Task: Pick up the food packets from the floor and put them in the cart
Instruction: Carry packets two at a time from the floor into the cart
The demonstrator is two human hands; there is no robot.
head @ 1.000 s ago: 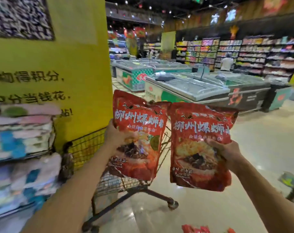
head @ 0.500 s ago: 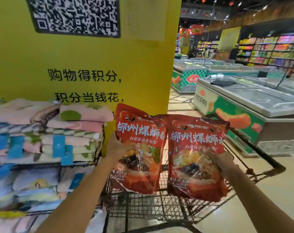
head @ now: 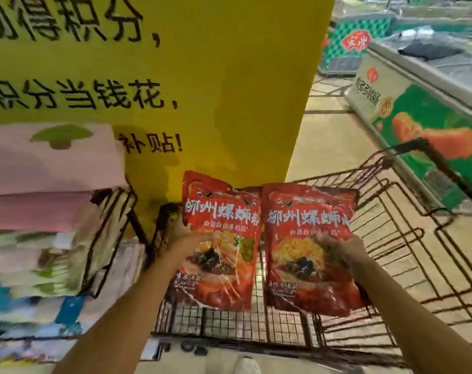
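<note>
Two glossy red plastic food packets are held upright and side by side over the open basket of a dark wire shopping cart [head: 391, 238], their printed fronts facing the camera and their inner edges touching or slightly overlapping. Both bare forearms reach forward and upward from the bottom of the view, the left one from the lower left and the right one from the lower right. The left hand [head: 185, 232] grips the left food packet [head: 221, 211] at its left edge about halfway up, with the thumb laid across the front; its fingers are hidden behind the bag. The right hand [head: 345, 251] holds the right food packet [head: 305, 265] at its right edge in the same way, thumb curled over the front and fingers out of sight behind. Each packet's lower edge shows against the cart's wire mesh, but whether either touches the mesh cannot be told. Beyond the cart stands a broad yellow pillar [head: 229, 76] printed with large black characters. To the left, folded pink and pale towels [head: 54, 171] are stacked on a black wire rack [head: 108, 238]. To the right a white chest freezer [head: 432, 130] with green and orange graphics runs along the beige floor [head: 332, 136].
</note>
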